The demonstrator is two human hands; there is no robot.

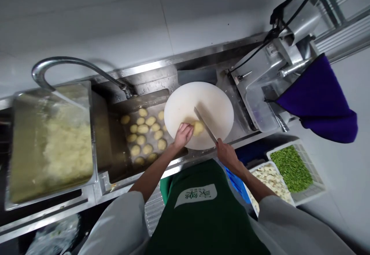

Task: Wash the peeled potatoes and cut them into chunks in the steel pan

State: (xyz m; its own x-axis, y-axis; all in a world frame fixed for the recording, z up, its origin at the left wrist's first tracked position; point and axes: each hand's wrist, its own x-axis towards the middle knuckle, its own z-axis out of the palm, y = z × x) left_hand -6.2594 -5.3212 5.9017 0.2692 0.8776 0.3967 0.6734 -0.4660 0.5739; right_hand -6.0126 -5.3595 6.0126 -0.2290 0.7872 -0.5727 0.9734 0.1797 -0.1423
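On the round white cutting board (180,103) lies a peeled yellow potato (197,128). My left hand (184,133) grips its left side with bent fingers. A knife (206,125) is in my right hand (226,151), which is closed around the handle. The blade slants up and to the left across the board, close along the potato's right side; whether it touches the potato I cannot tell. Left of the board, several peeled potatoes (142,129) lie in the sink (115,131).
A curved faucet (78,60) runs water into a steel tub (95,147) holding pale cut pieces. A grey block (197,76) sits behind the board. At right are a machine (261,64), a purple cloth (320,101) and crates of chopped green vegetable (291,168) and pale pieces (273,180).
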